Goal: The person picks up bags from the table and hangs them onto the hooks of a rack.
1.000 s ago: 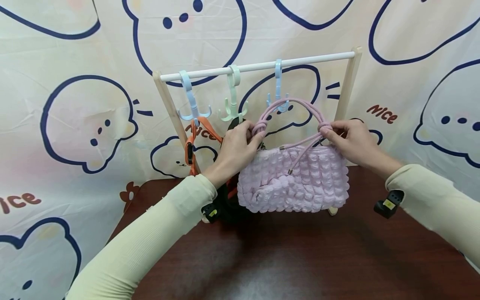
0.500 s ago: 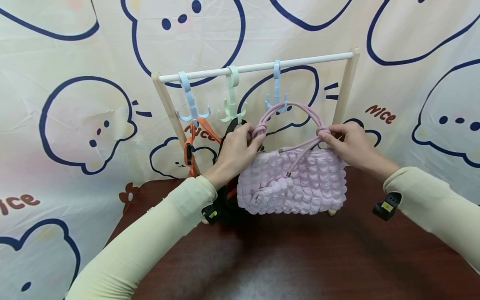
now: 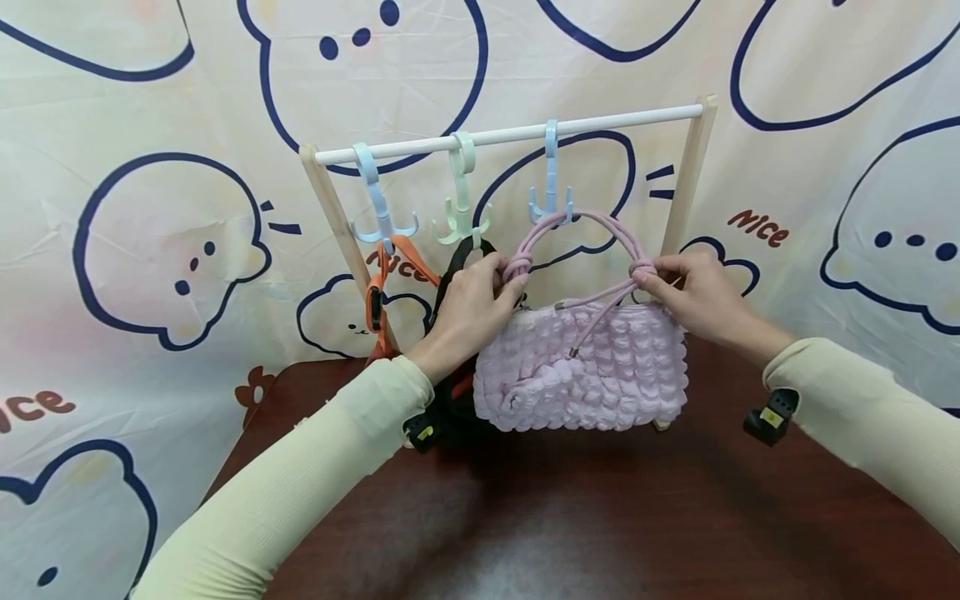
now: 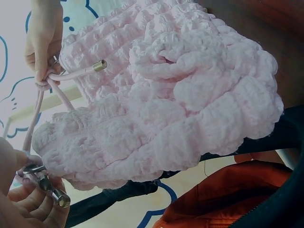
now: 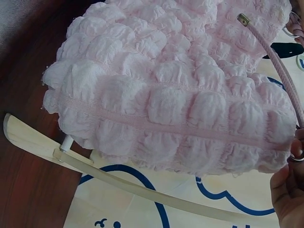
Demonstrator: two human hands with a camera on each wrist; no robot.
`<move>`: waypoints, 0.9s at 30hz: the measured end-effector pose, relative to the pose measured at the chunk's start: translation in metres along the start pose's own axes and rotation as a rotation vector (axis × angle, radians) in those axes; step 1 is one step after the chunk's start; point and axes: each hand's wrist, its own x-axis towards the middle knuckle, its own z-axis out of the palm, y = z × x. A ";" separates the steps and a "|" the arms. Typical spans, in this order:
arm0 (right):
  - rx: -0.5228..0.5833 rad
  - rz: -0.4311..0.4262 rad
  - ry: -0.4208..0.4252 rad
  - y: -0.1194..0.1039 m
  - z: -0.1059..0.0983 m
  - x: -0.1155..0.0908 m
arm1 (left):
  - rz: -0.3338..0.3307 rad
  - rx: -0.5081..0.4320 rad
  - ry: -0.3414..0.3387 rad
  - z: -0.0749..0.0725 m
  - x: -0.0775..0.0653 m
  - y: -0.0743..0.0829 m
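A pink puffy handbag (image 3: pixel 585 367) hangs between both hands, its rope handle (image 3: pixel 611 225) arched upward. My left hand (image 3: pixel 474 304) pinches the handle's left knot, and my right hand (image 3: pixel 697 292) pinches the knot on the right. The top of the arch overlaps the prongs of the right blue hook hanger (image 3: pixel 551 171) in the head view. In the left wrist view, metal-tipped cord ends (image 4: pixel 61 197) show by my left fingers. A metal ring (image 5: pixel 298 156) sits beside my right fingers in the right wrist view.
A white rod (image 3: pixel 510 135) on wooden legs (image 3: pixel 690 175) carries the hangers. An orange strap (image 3: pixel 378 292) hangs from the left blue hanger (image 3: pixel 382 200); a black strap (image 3: pixel 452 267) hangs from the green one (image 3: pixel 461 187). An orange and black bag (image 4: pixel 228 197) lies behind the handbag. The table (image 3: pixel 600 517) is dark brown.
Both hands have lowered the handbag slightly, so the handle's arch sits lower against the right blue hanger. Both grips stay the same, and the head view has shifted a little.
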 end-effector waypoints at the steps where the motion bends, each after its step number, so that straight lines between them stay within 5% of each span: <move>1: 0.000 0.006 0.001 0.000 0.001 0.000 | 0.001 0.001 0.001 0.000 0.000 0.000; 27: -0.007 -0.053 -0.041 0.008 0.007 -0.003 | -0.006 0.021 -0.036 0.007 -0.004 -0.005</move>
